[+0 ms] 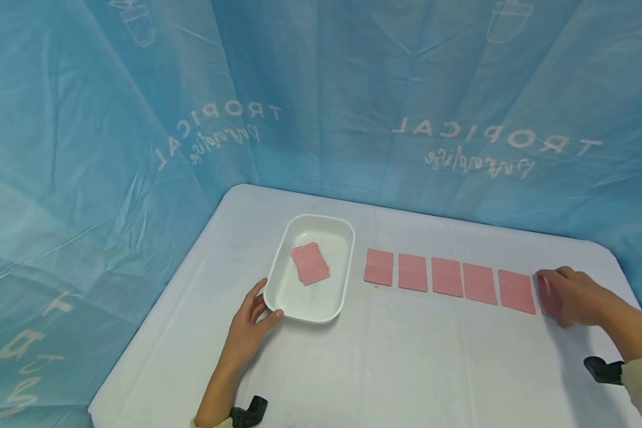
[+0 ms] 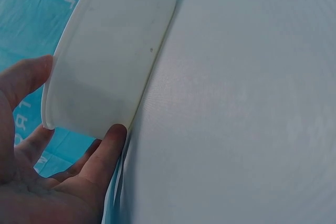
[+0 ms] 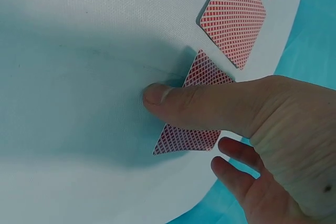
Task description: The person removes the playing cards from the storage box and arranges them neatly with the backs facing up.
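Observation:
A white rectangular tray (image 1: 349,252) with raised walls stands on the left part of the table, a loose pile of red-backed playing cards (image 1: 310,263) lying in it. My left hand (image 1: 250,324) grips the tray's near left corner, thumb and fingers spread around its rim and outer wall. To the right, several face-down cards (image 1: 447,277) lie in a row with small gaps. At the row's right end my right hand (image 1: 580,297) holds one more playing card (image 3: 191,139) by its edges. That card bows slightly in the right wrist view, and the thumb covers its middle.
A white cloth covers the table (image 1: 406,362). Blue curtains (image 1: 321,107) with white lettering hang behind it and along its left side. The table's far right corner lies just beyond the right hand. A black wrist strap piece (image 1: 603,370) shows at the right sleeve.

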The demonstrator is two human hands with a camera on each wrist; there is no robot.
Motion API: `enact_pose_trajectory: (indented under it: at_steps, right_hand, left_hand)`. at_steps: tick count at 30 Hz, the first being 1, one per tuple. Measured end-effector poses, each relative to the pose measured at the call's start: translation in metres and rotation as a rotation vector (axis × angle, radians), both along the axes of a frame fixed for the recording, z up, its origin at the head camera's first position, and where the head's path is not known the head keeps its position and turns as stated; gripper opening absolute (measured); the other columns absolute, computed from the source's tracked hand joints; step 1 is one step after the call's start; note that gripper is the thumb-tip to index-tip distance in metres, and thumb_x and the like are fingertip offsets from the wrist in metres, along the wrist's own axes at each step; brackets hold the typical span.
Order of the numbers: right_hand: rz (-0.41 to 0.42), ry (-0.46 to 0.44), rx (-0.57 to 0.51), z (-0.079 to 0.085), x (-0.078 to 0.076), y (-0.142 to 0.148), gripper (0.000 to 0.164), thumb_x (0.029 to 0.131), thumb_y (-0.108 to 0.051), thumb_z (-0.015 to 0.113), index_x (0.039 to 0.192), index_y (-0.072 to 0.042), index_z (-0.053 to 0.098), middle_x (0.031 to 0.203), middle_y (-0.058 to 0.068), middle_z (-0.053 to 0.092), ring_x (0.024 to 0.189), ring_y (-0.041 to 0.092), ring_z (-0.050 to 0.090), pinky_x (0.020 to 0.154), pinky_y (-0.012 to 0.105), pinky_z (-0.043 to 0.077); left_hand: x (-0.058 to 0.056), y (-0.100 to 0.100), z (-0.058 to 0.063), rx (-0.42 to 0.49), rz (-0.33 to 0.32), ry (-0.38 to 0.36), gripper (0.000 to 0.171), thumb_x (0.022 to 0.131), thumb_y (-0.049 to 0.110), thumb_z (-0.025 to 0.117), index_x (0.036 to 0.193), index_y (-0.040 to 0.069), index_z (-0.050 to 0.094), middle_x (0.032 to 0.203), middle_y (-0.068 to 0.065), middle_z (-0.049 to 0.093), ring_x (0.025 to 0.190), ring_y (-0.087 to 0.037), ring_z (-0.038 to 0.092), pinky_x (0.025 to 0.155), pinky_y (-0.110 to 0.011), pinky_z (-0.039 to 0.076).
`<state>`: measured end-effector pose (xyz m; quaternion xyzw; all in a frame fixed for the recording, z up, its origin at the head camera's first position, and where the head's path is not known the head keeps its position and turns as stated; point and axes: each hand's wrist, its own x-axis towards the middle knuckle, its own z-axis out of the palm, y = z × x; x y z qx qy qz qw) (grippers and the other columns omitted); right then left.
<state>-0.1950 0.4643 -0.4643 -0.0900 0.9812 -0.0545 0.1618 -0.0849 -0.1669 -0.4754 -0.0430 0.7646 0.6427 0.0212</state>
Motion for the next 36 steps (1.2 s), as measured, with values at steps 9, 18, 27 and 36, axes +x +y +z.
enact_pose_trajectory:
  at_steps: [9, 18, 27, 36]
  right_hand:
    - [0.014, 0.013, 0.003, 0.001, 0.006, 0.001, 0.107, 0.045, -0.013, 0.095, 0.132, 0.002, 0.035, 0.119, 0.035, 0.035, 0.104, 0.058, 0.03, 0.065, 0.063, 0.05]
    - [0.027, 0.03, 0.021, 0.007, 0.009, -0.004, 0.103, 0.054, -0.023, 0.093, 0.133, 0.008, 0.034, 0.122, 0.038, 0.034, 0.108, 0.06, 0.028, 0.075, 0.071, 0.041]
    - [0.013, 0.059, -0.013, 0.012, 0.009, -0.012, 0.111, 0.053, -0.041, 0.091, 0.13, 0.015, 0.034, 0.121, 0.04, 0.033, 0.106, 0.06, 0.03, 0.076, 0.07, 0.043]
    - [-0.019, 0.026, -0.098, 0.019, -0.002, -0.031, 0.109, 0.063, -0.052, 0.084, 0.134, 0.014, 0.035, 0.128, 0.041, 0.032, 0.113, 0.059, 0.03, 0.081, 0.07, 0.04]
  left_hand:
    - [0.0, 0.0, -0.001, 0.009, -0.01, 0.009, 0.074, 0.088, 0.017, 0.072, 0.15, 0.017, 0.032, 0.143, -0.017, 0.043, 0.131, -0.029, 0.043, 0.095, -0.036, 0.045]
    - [0.0, -0.001, -0.003, 0.015, -0.025, 0.029, 0.074, 0.089, 0.019, 0.071, 0.151, 0.016, 0.03, 0.144, -0.017, 0.042, 0.132, -0.029, 0.042, 0.095, -0.035, 0.045]
    - [0.0, -0.002, -0.003, 0.014, -0.024, 0.031, 0.074, 0.089, 0.019, 0.072, 0.151, 0.017, 0.031, 0.144, -0.017, 0.042, 0.132, -0.03, 0.041, 0.094, -0.032, 0.045]
    - [-0.001, 0.0, -0.002, 0.003, -0.007, 0.019, 0.073, 0.089, 0.016, 0.071, 0.15, 0.019, 0.032, 0.142, -0.017, 0.044, 0.131, -0.028, 0.043, 0.096, -0.039, 0.045]
